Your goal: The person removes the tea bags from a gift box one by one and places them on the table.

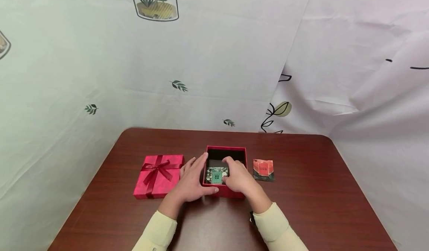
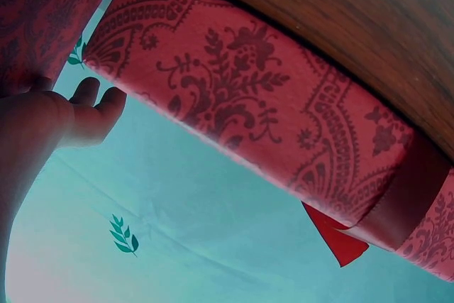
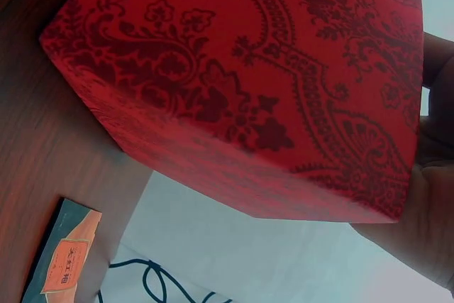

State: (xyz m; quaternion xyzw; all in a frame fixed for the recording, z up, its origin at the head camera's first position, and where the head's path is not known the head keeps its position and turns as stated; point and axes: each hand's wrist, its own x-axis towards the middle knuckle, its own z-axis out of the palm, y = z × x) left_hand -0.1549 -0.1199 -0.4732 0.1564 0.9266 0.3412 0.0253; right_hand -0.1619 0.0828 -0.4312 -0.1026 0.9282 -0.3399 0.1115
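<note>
Both hands at the open red box, one beside it and one inside

The left hand [image 1: 192, 182] lies along the left wall of a square red patterned card box [image 1: 229, 192] with a black interior, fingers spread and thumb reaching across the front, seemingly to keep the light box from sliding. The right hand [image 1: 238, 176] dips over the right side with bent fingers, its thumb at the edge of a square green-and-white printed packet [image 1: 216, 175] that lies inside, near the front; whether it pinches the packet or only presses it, I cannot tell, since the wall hides the fingertips in the right wrist view. A red patterned lid [image 1: 164, 184] with a dark red ribbon bow sits to the left, probably set aside for access. A small orange-and-dark-green packet [image 1: 263, 170] lies on the brown wooden table [image 1: 318, 191] just right of the box, within easy reach
</note>
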